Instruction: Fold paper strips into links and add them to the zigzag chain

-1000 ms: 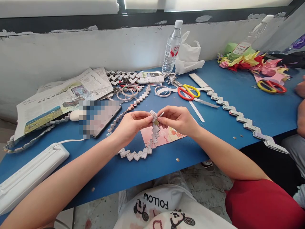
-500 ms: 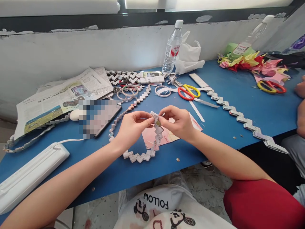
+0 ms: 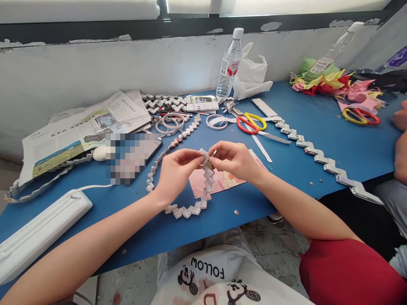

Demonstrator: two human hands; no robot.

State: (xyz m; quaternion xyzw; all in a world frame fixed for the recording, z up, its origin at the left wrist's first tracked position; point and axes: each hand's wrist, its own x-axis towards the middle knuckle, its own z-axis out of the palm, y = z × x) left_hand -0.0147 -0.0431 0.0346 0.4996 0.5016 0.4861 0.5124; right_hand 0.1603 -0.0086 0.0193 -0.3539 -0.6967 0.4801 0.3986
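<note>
A zigzag chain of folded newspaper (image 3: 190,210) curves across the blue table, its near end lifted between my hands. My left hand (image 3: 182,169) pinches that end between thumb and fingertips. Close beside it, my right hand (image 3: 233,160) is closed at the same end, thumb and forefinger together by a small folded paper edge; exactly what its fingers grip is partly hidden. Beneath the hands lies a pink printed card (image 3: 222,184). Behind them are a roll of clear tape (image 3: 217,122) and scissors with red and yellow handles (image 3: 251,123).
Newspaper sheets (image 3: 85,131), a phone (image 3: 152,148) and a white power strip (image 3: 47,233) lie to the left. A water bottle (image 3: 229,63) stands at the back. Another paper chain (image 3: 321,157) runs along the right, near a co-worker's hand (image 3: 401,116).
Both hands stay at the chain's end. My right fingers have shifted slightly left, and the held end has turned a little. The rest of the table looks the same.
</note>
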